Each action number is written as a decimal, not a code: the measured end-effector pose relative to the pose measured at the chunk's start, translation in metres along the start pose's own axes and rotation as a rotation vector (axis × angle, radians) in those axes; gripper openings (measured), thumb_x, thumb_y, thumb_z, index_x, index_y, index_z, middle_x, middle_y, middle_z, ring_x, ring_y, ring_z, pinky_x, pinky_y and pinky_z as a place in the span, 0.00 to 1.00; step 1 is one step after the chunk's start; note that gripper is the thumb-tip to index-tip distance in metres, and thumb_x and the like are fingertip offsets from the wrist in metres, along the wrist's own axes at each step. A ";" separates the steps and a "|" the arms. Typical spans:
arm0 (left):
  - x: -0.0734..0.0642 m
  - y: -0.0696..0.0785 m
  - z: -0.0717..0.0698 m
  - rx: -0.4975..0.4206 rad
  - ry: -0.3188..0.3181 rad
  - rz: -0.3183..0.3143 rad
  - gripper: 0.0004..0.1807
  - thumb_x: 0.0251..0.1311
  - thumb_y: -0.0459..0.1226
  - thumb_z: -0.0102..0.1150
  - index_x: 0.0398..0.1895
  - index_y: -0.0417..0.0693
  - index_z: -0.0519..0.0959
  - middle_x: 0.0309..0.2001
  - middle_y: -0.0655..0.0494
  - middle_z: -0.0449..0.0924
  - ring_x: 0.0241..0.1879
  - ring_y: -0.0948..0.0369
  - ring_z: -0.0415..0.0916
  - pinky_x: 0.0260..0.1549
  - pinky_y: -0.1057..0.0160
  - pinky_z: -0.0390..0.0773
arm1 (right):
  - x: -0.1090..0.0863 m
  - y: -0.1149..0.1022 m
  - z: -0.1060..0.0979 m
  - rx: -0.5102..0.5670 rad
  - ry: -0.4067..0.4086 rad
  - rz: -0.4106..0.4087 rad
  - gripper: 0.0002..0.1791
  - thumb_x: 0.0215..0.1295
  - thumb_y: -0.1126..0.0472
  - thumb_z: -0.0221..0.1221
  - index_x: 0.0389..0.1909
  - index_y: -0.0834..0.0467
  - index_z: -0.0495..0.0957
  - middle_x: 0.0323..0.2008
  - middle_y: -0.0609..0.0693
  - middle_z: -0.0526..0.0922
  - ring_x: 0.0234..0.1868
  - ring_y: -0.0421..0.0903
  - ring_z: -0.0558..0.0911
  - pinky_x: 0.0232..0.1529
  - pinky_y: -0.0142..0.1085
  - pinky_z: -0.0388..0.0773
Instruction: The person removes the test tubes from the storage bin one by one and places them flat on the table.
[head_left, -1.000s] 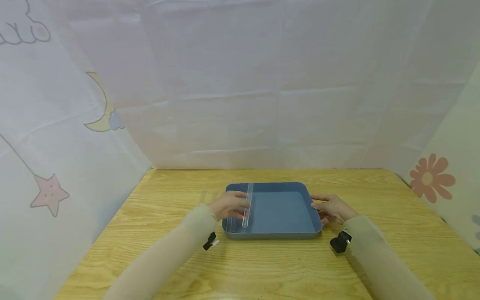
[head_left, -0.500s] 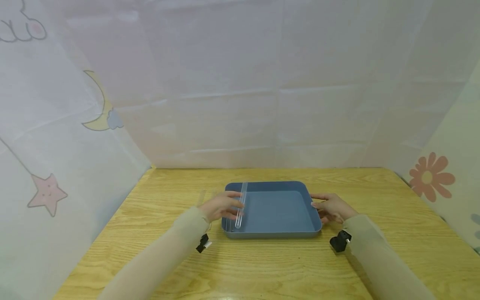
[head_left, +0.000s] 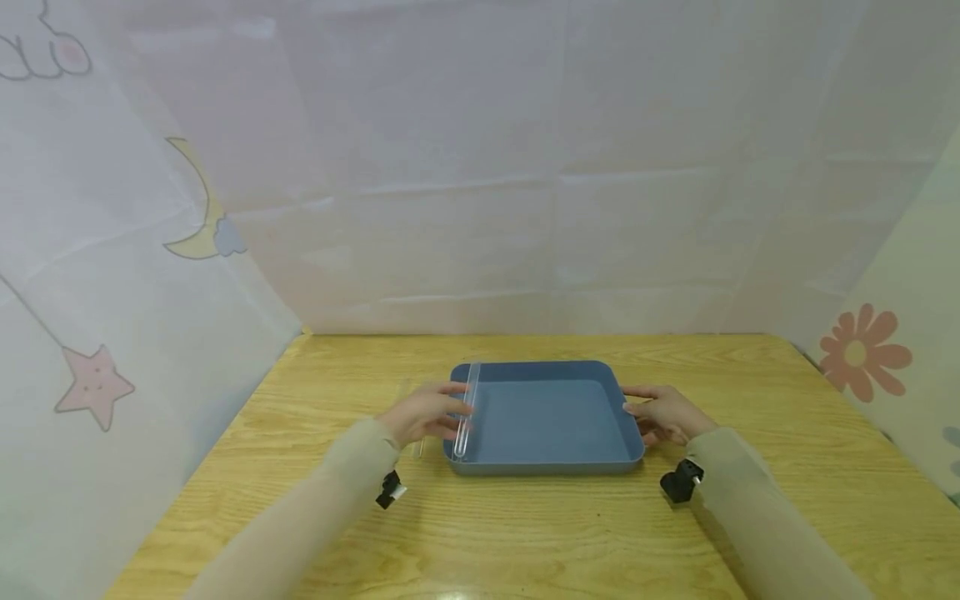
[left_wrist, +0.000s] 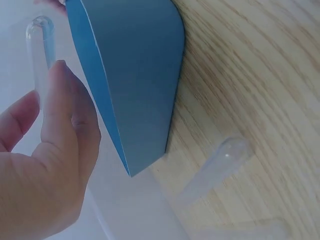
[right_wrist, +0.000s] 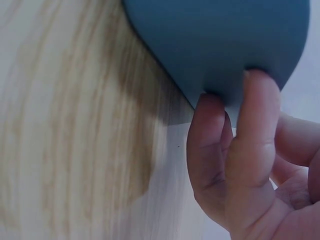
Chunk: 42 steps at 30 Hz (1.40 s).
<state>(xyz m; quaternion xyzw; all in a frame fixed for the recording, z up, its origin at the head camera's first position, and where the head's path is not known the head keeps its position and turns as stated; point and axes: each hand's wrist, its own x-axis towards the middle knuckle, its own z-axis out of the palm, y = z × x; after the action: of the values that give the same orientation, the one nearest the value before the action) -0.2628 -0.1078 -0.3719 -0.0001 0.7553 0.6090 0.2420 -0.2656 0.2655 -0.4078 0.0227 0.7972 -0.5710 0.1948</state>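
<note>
My left hand (head_left: pixel 423 412) pinches a clear test tube (head_left: pixel 462 437) between thumb and fingers. The tube slants over the left end of a shallow blue tray (head_left: pixel 555 425), its rounded end toward me. In the left wrist view, that rounded end of the test tube (left_wrist: pixel 40 30) rises past the fingertips beside the tray's outer wall (left_wrist: pixel 140 75). My right hand (head_left: pixel 663 417) rests at the tray's right end. Its fingertips touch the outer wall, as the right wrist view shows, with the fingers (right_wrist: pixel 255 120) extended rather than wrapped round it.
More clear tubes (left_wrist: pixel 220 162) lie on the wooden table (head_left: pixel 525 533) left of the tray, partly hidden by my left hand in the head view. A printed cloth backdrop (head_left: pixel 555 183) stands behind the table and along its sides.
My left hand has moved left with the test tube, from further inside the tray to near its left wall. The tray and right hand have stayed in place.
</note>
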 end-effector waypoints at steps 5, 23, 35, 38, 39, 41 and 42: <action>-0.003 -0.002 -0.007 0.006 0.026 0.001 0.29 0.66 0.27 0.54 0.70 0.39 0.64 0.52 0.39 0.77 0.36 0.55 0.83 0.27 0.64 0.83 | 0.000 -0.002 -0.001 -0.008 0.005 0.002 0.31 0.74 0.66 0.50 0.73 0.69 0.51 0.44 0.59 0.82 0.34 0.49 0.84 0.30 0.40 0.83; -0.013 -0.007 -0.036 -0.007 0.085 0.016 0.32 0.63 0.27 0.56 0.70 0.35 0.61 0.49 0.39 0.77 0.33 0.58 0.81 0.29 0.65 0.82 | 0.001 -0.002 -0.004 -0.003 -0.015 -0.003 0.32 0.74 0.66 0.50 0.74 0.68 0.50 0.45 0.58 0.82 0.36 0.49 0.84 0.33 0.41 0.84; -0.024 -0.016 -0.052 0.012 0.079 0.025 0.32 0.65 0.27 0.54 0.72 0.33 0.59 0.58 0.32 0.70 0.38 0.53 0.82 0.35 0.60 0.84 | 0.000 -0.002 0.000 0.006 -0.003 0.012 0.32 0.74 0.66 0.50 0.73 0.69 0.50 0.41 0.57 0.83 0.33 0.48 0.84 0.29 0.40 0.83; -0.026 -0.018 -0.056 0.024 0.076 0.023 0.33 0.65 0.28 0.54 0.73 0.34 0.57 0.59 0.30 0.70 0.39 0.52 0.82 0.34 0.61 0.84 | 0.000 -0.002 0.001 0.008 0.006 0.018 0.31 0.74 0.67 0.50 0.73 0.68 0.51 0.41 0.57 0.83 0.33 0.48 0.84 0.29 0.40 0.83; -0.027 -0.018 -0.057 0.024 0.078 0.021 0.33 0.65 0.28 0.54 0.73 0.34 0.57 0.59 0.31 0.70 0.38 0.53 0.82 0.34 0.61 0.84 | 0.000 -0.002 0.001 0.006 0.004 0.017 0.31 0.74 0.67 0.50 0.73 0.69 0.51 0.41 0.58 0.83 0.33 0.48 0.84 0.29 0.40 0.83; -0.028 -0.018 -0.059 0.021 0.085 0.018 0.33 0.65 0.28 0.54 0.73 0.35 0.57 0.59 0.31 0.70 0.36 0.55 0.82 0.33 0.61 0.84 | 0.000 -0.002 0.001 0.002 0.000 0.013 0.32 0.74 0.66 0.50 0.73 0.69 0.50 0.42 0.58 0.83 0.34 0.48 0.84 0.30 0.40 0.83; -0.029 -0.018 -0.060 0.024 0.086 0.017 0.33 0.65 0.28 0.54 0.73 0.35 0.57 0.59 0.31 0.70 0.35 0.56 0.82 0.33 0.61 0.84 | 0.000 -0.002 0.001 0.004 0.001 0.015 0.32 0.74 0.66 0.50 0.73 0.69 0.50 0.43 0.58 0.83 0.34 0.48 0.84 0.30 0.40 0.83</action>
<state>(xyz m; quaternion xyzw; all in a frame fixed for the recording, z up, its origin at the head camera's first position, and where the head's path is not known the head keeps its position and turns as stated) -0.2538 -0.1763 -0.3693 -0.0171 0.7723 0.6013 0.2043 -0.2656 0.2643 -0.4060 0.0292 0.7961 -0.5710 0.1985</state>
